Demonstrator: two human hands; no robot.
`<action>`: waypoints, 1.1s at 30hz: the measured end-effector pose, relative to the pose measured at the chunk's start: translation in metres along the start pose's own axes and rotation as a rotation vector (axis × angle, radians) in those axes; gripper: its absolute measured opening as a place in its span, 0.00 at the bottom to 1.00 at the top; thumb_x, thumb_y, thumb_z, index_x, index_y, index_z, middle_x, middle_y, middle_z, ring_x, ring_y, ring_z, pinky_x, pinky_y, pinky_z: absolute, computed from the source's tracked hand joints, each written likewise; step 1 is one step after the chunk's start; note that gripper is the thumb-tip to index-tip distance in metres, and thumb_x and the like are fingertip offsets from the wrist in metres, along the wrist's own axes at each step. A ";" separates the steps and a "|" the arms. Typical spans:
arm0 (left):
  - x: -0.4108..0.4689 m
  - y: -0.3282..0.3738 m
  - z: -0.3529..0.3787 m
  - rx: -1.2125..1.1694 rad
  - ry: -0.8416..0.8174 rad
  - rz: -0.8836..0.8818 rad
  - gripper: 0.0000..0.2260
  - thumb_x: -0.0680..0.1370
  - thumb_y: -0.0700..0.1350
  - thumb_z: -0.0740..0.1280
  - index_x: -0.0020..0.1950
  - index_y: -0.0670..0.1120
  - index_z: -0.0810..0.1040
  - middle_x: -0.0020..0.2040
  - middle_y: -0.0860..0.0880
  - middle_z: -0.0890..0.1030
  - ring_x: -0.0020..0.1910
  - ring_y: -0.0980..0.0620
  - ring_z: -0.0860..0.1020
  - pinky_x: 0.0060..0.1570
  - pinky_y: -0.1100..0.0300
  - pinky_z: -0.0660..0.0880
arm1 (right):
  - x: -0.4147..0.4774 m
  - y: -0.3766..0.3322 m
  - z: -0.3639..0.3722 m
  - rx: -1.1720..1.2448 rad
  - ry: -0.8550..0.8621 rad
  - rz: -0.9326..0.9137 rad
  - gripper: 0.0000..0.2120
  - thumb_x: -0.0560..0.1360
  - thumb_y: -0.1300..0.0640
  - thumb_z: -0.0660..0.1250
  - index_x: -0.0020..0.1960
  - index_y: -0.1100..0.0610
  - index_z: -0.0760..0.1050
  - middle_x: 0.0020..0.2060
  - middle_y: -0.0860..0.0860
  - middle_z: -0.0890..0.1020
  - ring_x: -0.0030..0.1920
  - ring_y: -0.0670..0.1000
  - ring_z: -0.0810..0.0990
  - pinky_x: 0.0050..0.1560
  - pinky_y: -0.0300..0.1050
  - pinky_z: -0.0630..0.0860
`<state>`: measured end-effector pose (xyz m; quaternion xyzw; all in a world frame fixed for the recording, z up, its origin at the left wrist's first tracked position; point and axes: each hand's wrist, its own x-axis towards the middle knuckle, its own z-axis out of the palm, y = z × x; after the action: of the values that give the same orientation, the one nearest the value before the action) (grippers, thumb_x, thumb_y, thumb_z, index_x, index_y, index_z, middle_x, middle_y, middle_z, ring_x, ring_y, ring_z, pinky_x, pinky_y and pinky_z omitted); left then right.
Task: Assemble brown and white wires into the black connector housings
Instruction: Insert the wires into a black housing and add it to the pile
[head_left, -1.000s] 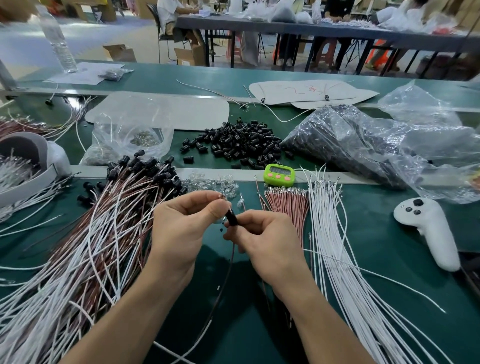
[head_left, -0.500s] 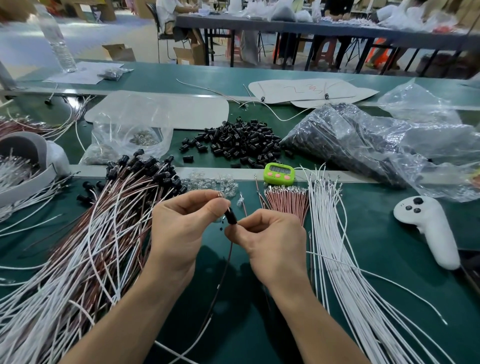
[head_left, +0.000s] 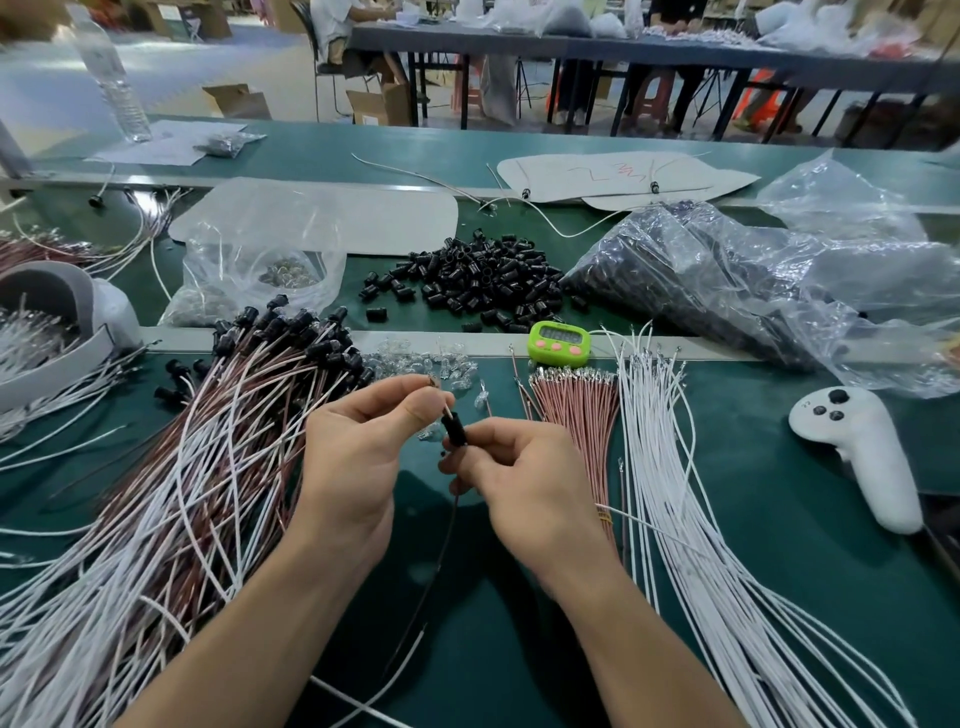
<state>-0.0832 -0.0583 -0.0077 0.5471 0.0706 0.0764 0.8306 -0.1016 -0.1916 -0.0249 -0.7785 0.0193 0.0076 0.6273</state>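
My right hand (head_left: 524, 483) pinches a small black connector housing (head_left: 454, 429) over the green table, and a dark wire (head_left: 439, 558) hangs from it toward me. My left hand (head_left: 358, 457) pinches a thin wire end at the housing's top. Loose brown wires (head_left: 574, 400) and white wires (head_left: 670, 467) lie to the right of my hands. A heap of finished brown and white wires with black housings (head_left: 208, 467) fans out on the left. Loose black housings (head_left: 478, 278) are piled behind the table's rail.
A green timer (head_left: 559, 341) sits on the rail. A white controller (head_left: 862, 454) lies at the right. Plastic bags (head_left: 753, 291) of black parts fill the back right, and a clear bag (head_left: 254, 275) lies back left. Small clear bulbs (head_left: 421, 364) are scattered near the rail.
Both hands hold nearly the same place. The left thumb and finger have shifted slightly at the housing's top.
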 end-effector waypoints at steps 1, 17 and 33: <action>0.001 0.000 -0.001 0.001 0.002 -0.001 0.14 0.53 0.50 0.80 0.36 0.49 0.88 0.38 0.45 0.86 0.41 0.52 0.84 0.43 0.65 0.79 | 0.000 0.000 0.000 0.019 -0.003 0.019 0.08 0.76 0.65 0.72 0.44 0.55 0.87 0.35 0.48 0.87 0.35 0.47 0.86 0.38 0.37 0.79; -0.002 -0.002 -0.002 0.031 -0.059 0.076 0.11 0.55 0.47 0.81 0.36 0.48 0.88 0.35 0.48 0.86 0.36 0.55 0.83 0.41 0.67 0.78 | -0.001 0.001 -0.001 0.007 0.119 0.065 0.05 0.72 0.59 0.78 0.38 0.52 0.87 0.30 0.47 0.86 0.32 0.43 0.85 0.35 0.37 0.78; -0.001 -0.001 -0.003 0.067 -0.026 0.041 0.13 0.55 0.47 0.81 0.38 0.48 0.88 0.38 0.44 0.87 0.43 0.48 0.85 0.45 0.66 0.78 | -0.004 -0.002 0.002 -0.036 0.081 0.071 0.06 0.72 0.61 0.78 0.37 0.53 0.86 0.31 0.48 0.86 0.32 0.46 0.85 0.37 0.40 0.81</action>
<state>-0.0847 -0.0557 -0.0095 0.5769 0.0510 0.0840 0.8108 -0.1057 -0.1889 -0.0237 -0.7882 0.0721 -0.0011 0.6112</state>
